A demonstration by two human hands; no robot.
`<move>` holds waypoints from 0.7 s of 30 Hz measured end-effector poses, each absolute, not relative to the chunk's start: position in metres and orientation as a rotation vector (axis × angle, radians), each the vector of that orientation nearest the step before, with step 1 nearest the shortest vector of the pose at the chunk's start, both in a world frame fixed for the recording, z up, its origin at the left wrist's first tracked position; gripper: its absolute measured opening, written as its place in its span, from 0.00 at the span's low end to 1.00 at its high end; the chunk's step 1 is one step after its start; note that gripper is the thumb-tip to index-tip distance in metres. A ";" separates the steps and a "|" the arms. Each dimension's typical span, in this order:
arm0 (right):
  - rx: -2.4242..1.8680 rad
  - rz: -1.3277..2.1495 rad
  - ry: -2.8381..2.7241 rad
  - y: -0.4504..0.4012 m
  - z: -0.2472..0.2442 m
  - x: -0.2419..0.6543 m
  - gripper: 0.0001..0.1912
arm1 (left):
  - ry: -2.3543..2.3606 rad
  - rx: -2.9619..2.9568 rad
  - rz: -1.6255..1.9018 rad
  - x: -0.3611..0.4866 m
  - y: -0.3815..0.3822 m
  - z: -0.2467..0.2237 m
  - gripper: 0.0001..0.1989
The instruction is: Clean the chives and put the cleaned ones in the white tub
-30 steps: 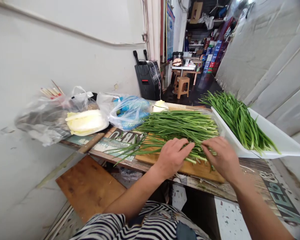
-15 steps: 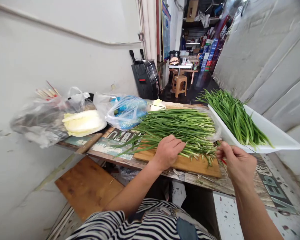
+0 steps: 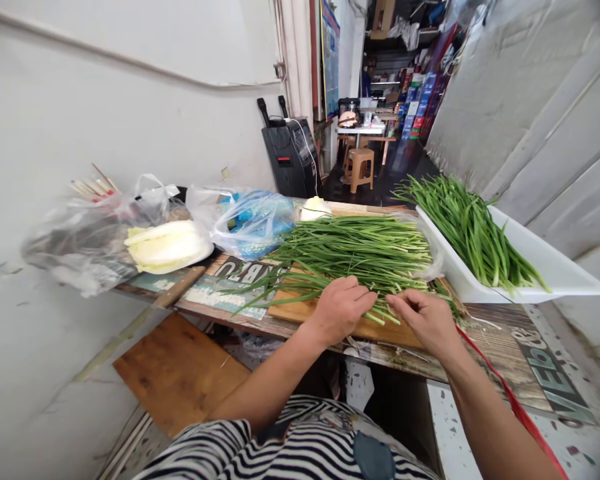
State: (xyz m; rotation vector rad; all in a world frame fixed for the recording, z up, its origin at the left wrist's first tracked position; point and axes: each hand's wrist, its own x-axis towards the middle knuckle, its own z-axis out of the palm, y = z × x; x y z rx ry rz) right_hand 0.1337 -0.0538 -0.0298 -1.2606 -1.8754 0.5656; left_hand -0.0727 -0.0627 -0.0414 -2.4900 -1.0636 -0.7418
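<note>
At the far left, a clear plastic bag (image 3: 85, 247) with greyish contents lies by the wall, and thin sticks (image 3: 96, 189) with red parts stand out at its top. Just beside it is a large piece of pale cabbage (image 3: 170, 247), lying on its side on the desk (image 3: 490, 333). Next comes a second clear bag (image 3: 263, 223), which has something blue inside. Behind it, beyond the desk, stands a black speaker (image 3: 290, 153). A smaller cabbage piece (image 3: 315, 209) sits near this bag.

In the middle, a thick layer of long green stalks (image 3: 355, 247) lies on the wooden cutting board (image 3: 300, 310), the leaf tips toward the left and the pale ends toward the right. The left hand (image 3: 343, 307) is at the near edge of this layer; its fingers are curled and hold a few stalks close to their ends. The right hand (image 3: 425, 317) is just beside, with thumb and forefinger close together at these ends; whether it pinches anything, I cannot tell. A red strip (image 3: 513, 400) runs along the right forearm. At the right, a white tray (image 3: 560, 267) carries another heap of stalks (image 3: 467, 227).
</note>
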 end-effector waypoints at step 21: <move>-1.508 0.023 -2.050 -0.010 -0.036 0.152 0.20 | -1.030 -2.380 -0.911 -0.096 -0.078 -0.013 0.17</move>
